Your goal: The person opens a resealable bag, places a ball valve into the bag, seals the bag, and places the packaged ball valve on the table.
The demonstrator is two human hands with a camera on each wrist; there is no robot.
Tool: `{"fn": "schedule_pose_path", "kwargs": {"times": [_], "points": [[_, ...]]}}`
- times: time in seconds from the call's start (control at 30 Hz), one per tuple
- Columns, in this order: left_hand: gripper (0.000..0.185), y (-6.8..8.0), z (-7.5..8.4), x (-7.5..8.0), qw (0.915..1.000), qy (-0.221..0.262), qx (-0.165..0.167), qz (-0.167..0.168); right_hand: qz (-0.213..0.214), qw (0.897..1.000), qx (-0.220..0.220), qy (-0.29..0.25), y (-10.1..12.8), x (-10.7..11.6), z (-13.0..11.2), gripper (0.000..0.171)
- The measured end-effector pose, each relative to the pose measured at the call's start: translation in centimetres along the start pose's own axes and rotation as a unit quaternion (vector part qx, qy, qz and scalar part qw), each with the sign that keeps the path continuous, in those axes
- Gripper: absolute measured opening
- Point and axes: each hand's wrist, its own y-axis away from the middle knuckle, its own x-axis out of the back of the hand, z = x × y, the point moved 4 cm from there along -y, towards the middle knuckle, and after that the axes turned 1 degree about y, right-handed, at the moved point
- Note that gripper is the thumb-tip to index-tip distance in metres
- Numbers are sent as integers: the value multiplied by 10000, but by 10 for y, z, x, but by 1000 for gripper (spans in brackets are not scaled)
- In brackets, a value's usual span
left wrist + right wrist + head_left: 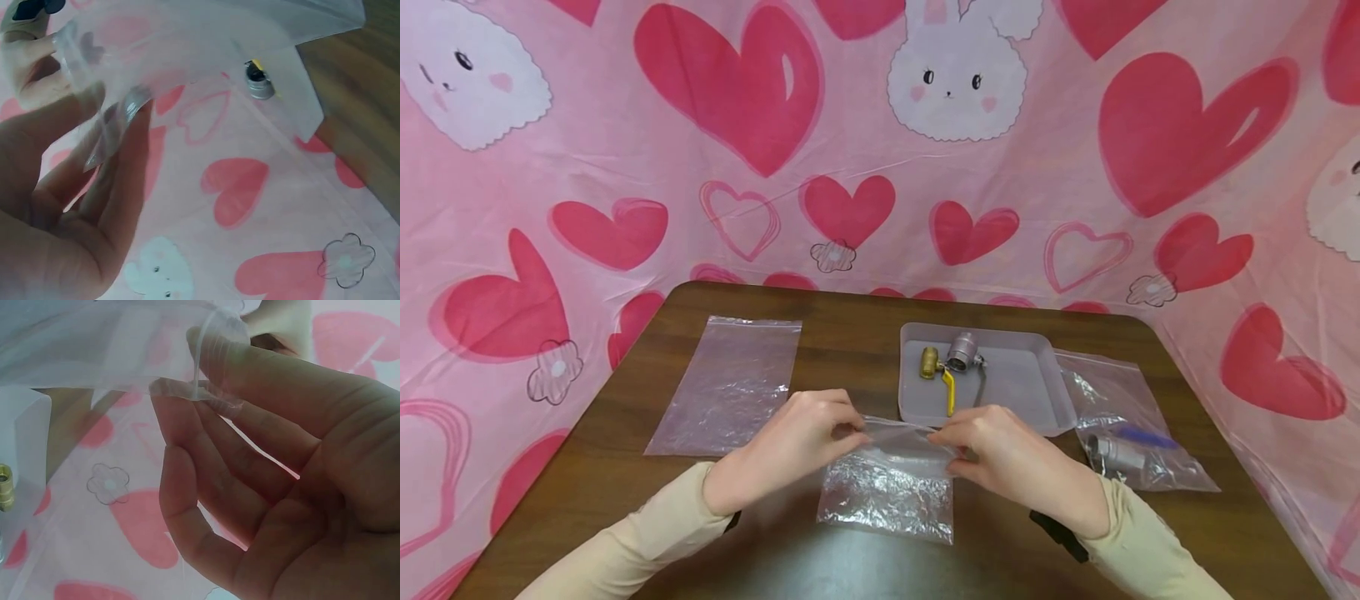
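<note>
Near the table's front middle, a clear zip bag (pixel 887 496) is held up by its top edge. My left hand (pixel 820 429) pinches one corner between thumb and fingers, as the left wrist view also shows. The other top corner is pinched by my right hand (pixel 988 446); in the right wrist view the bag's seal strip (pixel 201 356) runs beside the thumb. No object shows inside this bag. Just beyond my hands stands a translucent tray (pixel 1022 392) with a brass valve (pixel 929 363) with a yellow lever and a silver valve (pixel 962 352) with a grey lever.
On the left lies a flat clear zip bag (pixel 730 383). To the right of the tray, another clear bag (pixel 1112 392) contains a silver valve (pixel 1116 454) and something blue (pixel 1146 437). A cloth (pixel 857 100) with hearts and rabbits hangs behind the brown table (pixel 850 312).
</note>
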Motion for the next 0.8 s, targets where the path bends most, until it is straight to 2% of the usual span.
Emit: {"fn": "schedule_pose_path", "kwargs": {"times": [0.1, 0.17, 0.47, 0.8], "points": [[16, 1, 2, 0, 9989, -37, 225, -414, -3, 10000, -2, 9, 0, 1, -2, 29], [18, 1, 4, 1, 9981, -79, 258, -556, -23, 10000, -24, 11, 0, 1, -3, 30], [6, -1, 7, 6, 9959, -709, 371, -433, -137, 9999, 6, -88, -2, 1, -9, 30], [32, 4, 10, 5, 9922, -440, 677, -952, -280, 9994, -181, -44, 0, 6, -1, 33]]}}
